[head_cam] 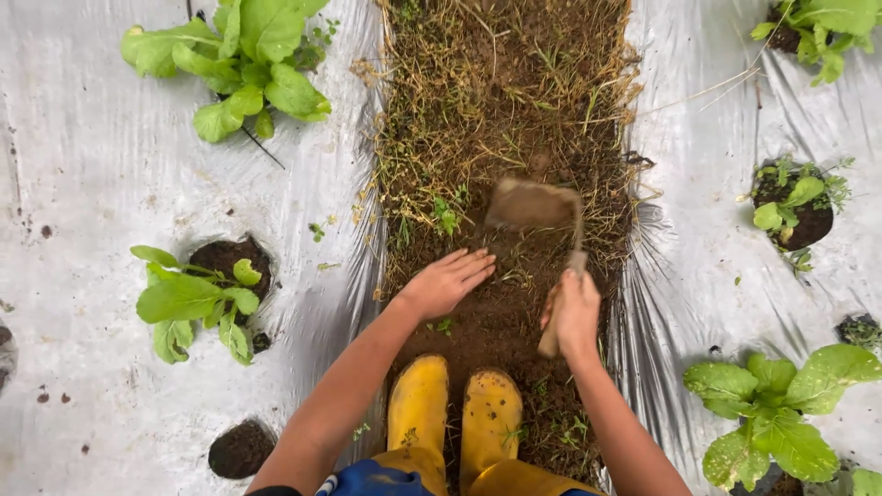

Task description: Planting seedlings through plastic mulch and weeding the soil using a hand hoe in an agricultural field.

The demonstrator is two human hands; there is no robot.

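Between plastic-mulched beds: right hand [574, 312] fingers clamp hand hoe [537, 207], weeding furrow soil [496, 119]; left hand [447, 283] open, flat on soil. Next judged: pull blade shallow, clear of left fingers.

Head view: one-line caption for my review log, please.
Right hand grips a small hoe over the soil furrow; left hand rests flat on it.

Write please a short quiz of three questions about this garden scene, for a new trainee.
1. True or false: the right hand grips a hand hoe.
2. Where does the left hand rest? A) on a plant B) on the soil strip C) on a boot
3. What colour are the boots?

Key: 1 true; 2 B; 3 yellow.
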